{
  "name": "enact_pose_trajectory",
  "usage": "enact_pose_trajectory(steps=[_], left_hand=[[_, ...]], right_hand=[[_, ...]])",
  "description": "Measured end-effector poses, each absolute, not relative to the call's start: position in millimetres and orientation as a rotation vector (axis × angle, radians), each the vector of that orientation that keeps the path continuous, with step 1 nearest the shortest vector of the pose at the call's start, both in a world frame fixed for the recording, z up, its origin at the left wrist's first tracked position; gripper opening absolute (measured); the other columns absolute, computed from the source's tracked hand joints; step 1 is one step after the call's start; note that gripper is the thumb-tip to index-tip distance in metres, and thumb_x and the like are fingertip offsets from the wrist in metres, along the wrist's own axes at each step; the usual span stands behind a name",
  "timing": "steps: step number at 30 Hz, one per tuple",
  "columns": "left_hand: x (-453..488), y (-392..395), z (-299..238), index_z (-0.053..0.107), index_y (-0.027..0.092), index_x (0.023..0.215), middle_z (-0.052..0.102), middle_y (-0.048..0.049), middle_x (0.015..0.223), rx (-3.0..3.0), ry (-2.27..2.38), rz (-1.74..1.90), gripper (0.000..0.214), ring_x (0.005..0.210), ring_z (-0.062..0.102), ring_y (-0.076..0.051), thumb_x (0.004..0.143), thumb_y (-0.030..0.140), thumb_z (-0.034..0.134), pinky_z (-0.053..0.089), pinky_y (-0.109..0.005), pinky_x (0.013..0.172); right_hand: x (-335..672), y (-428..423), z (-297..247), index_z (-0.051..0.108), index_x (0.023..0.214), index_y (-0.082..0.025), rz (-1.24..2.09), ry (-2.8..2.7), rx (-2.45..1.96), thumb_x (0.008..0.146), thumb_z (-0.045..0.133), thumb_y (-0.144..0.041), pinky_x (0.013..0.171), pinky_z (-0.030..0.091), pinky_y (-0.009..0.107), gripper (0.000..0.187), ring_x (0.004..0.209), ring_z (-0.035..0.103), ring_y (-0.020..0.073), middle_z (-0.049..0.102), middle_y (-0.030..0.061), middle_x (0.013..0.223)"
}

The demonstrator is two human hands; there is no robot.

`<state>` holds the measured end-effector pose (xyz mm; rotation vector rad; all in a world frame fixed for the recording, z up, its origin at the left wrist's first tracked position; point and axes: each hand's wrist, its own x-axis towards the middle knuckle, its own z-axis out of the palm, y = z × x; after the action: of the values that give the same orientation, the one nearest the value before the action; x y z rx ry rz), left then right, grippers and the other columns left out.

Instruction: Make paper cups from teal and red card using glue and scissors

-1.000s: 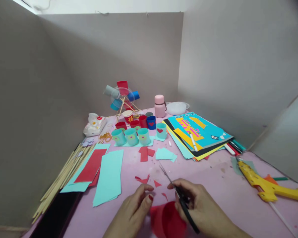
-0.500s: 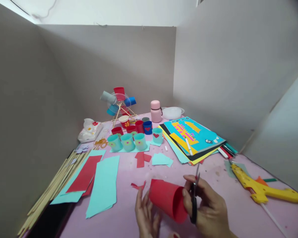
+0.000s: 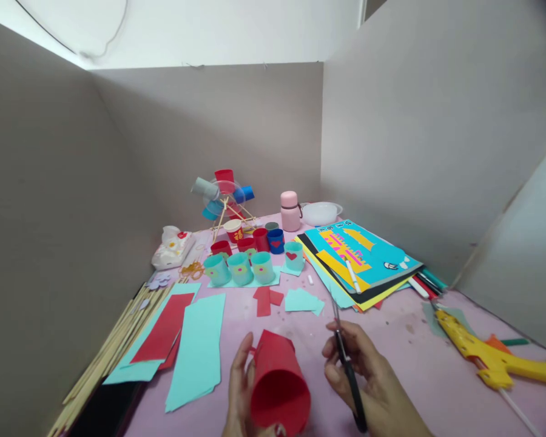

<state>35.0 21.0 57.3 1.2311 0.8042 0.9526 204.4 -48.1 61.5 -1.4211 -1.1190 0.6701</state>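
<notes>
A red paper cup (image 3: 279,370) is held in my left hand (image 3: 241,388), its round open end turned toward me and a pointed flap at its far end. My left fingers wrap its left side, and the thumb presses at the lower rim. In my right hand (image 3: 368,370), to the right of the cup and apart from it, is a pair of scissors (image 3: 346,361) with black handles, blades pointing away from me and close together. Beyond the cup lie small red paper pieces (image 3: 264,300) and light teal paper pieces (image 3: 303,300).
Teal paper strips (image 3: 198,352) and red strips (image 3: 164,328) lie left, beside wooden sticks (image 3: 104,352). Several teal cups (image 3: 240,270) stand farther back, before a paper-cup wheel (image 3: 225,197). Right are a blue book (image 3: 359,255) and a yellow glue gun (image 3: 477,352).
The red cup has turned so its opening faces me, and my right hand with the scissors has moved away from its rim. The view has tilted up slightly.
</notes>
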Motion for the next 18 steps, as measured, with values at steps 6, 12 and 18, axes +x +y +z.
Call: enact_pose_trajectory(steps=[6, 12, 18], left_hand=[[25.9, 44.9, 43.6, 0.019, 0.031, 0.145, 0.074, -0.0097, 0.101, 1.328, 0.907, 0.837, 0.105, 0.097, 0.068, -0.036, 0.059, 0.069, 0.066, 0.057, -0.046, 0.081], [20.3, 55.7, 28.1, 0.047, 0.033, 0.132, 0.075, -0.0060, 0.103, 1.354, 0.967, 0.806, 0.067, 0.113, 0.061, -0.031, 0.072, 0.061, 0.061, 0.047, -0.043, 0.099], [17.1, 54.7, 48.4, 0.063, 0.030, 0.118, 0.073, -0.0060, 0.110, 1.324, 0.968, 0.717, 0.062, 0.113, 0.060, -0.033, 0.064, 0.060, 0.069, 0.049, -0.042, 0.096]], right_hand=[[206.5, -41.7, 65.0, 0.051, 0.102, -0.022, 0.760, -1.415, -1.477, 0.076, 0.056, -0.035, 0.076, 0.046, 0.029, 0.029, 0.084, 0.056, 0.0207, 0.058, 0.0052, 0.094], [204.5, -39.0, 65.6, 0.050, 0.079, -0.024, 0.810, -1.469, -1.573, 0.065, 0.059, -0.034, 0.054, 0.034, 0.023, 0.020, 0.060, 0.042, 0.0145, 0.044, -0.0044, 0.069], [211.6, -41.0, 71.9, 0.054, 0.078, -0.024, 0.831, -1.540, -1.605, 0.069, 0.062, -0.044, 0.049, 0.030, 0.022, 0.024, 0.054, 0.041, 0.0131, 0.046, -0.0050, 0.065]])
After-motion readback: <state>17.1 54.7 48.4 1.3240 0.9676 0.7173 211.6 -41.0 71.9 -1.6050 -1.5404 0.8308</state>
